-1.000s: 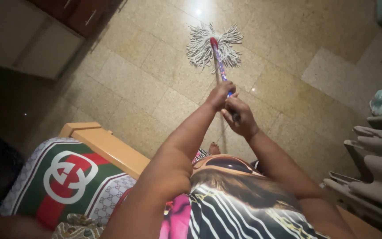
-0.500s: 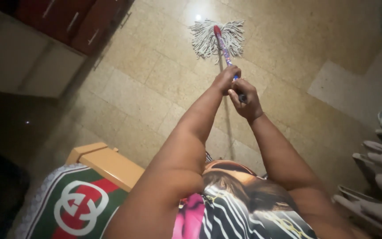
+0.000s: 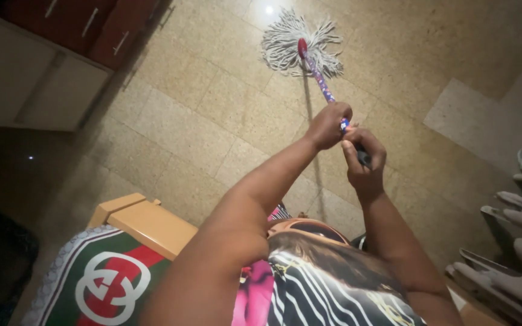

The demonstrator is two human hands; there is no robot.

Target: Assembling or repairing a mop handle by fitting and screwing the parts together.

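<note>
Both hands clamped on mop handle (image 3: 321, 81): left hand (image 3: 328, 125) above, right hand (image 3: 364, 158) below; mop head (image 3: 300, 48) splayed on tile floor (image 3: 188, 121); bed corner (image 3: 134, 217) nr left, shelves (image 3: 515, 241) right, cabinet (image 3: 37, 84) far left

Bare, sleeveless arms; at the lower centre of the frame a garment (image 3: 327, 284) striped black and white, with a pink patch.
</note>
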